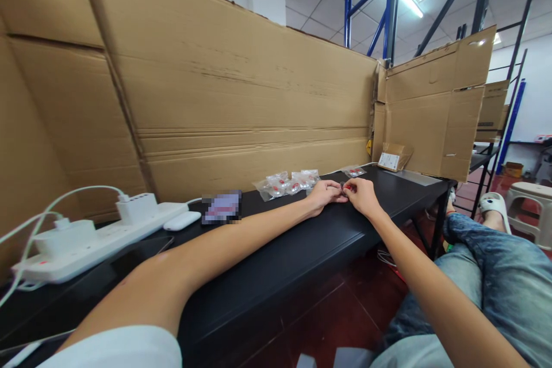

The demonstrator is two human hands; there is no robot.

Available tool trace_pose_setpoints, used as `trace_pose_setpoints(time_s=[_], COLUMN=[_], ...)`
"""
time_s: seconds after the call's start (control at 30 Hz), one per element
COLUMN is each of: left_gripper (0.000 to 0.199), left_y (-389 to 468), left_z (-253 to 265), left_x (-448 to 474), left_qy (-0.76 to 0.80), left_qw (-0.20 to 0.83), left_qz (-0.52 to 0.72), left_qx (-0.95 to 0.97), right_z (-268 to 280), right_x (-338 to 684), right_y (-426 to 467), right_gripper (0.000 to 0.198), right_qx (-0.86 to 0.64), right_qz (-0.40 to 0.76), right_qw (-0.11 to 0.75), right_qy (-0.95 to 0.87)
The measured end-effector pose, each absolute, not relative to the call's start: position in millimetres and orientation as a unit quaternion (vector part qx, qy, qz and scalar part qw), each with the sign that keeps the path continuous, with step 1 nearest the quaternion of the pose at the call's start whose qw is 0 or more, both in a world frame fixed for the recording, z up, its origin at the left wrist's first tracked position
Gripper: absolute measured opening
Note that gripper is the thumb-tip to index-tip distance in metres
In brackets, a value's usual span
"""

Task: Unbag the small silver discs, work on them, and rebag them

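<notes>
Red plastic, by its look: a small piece (348, 187) right of centre in the frame, above the black table (297, 250) — pinched between my right hand's (364, 195) fingertips. My left hand (322, 195) curls close beside; whether it grips, I can't tell. I'd expect something light, stiff, easily dropped — best held by its edges.

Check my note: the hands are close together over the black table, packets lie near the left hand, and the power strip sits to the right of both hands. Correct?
No: the head view shows the power strip to the left of both. The rest stands: left hand and right hand close together over the black table, packets near the left hand.
</notes>
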State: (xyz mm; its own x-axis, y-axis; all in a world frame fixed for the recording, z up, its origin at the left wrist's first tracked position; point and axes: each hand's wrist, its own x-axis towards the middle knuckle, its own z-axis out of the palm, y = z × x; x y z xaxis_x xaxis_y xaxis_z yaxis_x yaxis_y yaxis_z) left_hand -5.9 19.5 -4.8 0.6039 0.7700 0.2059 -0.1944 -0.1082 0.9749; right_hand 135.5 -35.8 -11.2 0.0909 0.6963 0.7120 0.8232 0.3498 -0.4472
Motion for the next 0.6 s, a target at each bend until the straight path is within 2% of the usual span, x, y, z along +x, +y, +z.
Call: trace_pose_setpoints(time_s=[0.2,0.37,0.5,0.6], left_gripper=[0.013,0.014,0.013,0.011], left_y=[19.4,16.4,13.5,13.1], left_z=[-3.6,-1.8,-0.6,-0.2], left_x=[-6.4,-6.2,-5.0,-3.2], left_qy=[0.241,0.248,0.236,0.244], left_qw=[0.623,0.614,0.608,0.603], left_qz=[0.403,0.398,0.398,0.397], left_qx=[0.626,0.635,0.645,0.647], right_z=[-9.9,-11.7,-13.5,-14.5], right_x=[134.0,138.2,139.6,139.8], right_y=[-38.4,-35.5,-32.4,-31.8], right_gripper=[0.016,0.009,0.031,0.034], right_qx=[-0.538,-0.527,-0.505,-0.465], right_qz=[-0.010,0.049,0.153,0.240], right_qw=[0.512,0.548,0.590,0.595], right_qy=[-0.670,-0.647,-0.610,-0.610])
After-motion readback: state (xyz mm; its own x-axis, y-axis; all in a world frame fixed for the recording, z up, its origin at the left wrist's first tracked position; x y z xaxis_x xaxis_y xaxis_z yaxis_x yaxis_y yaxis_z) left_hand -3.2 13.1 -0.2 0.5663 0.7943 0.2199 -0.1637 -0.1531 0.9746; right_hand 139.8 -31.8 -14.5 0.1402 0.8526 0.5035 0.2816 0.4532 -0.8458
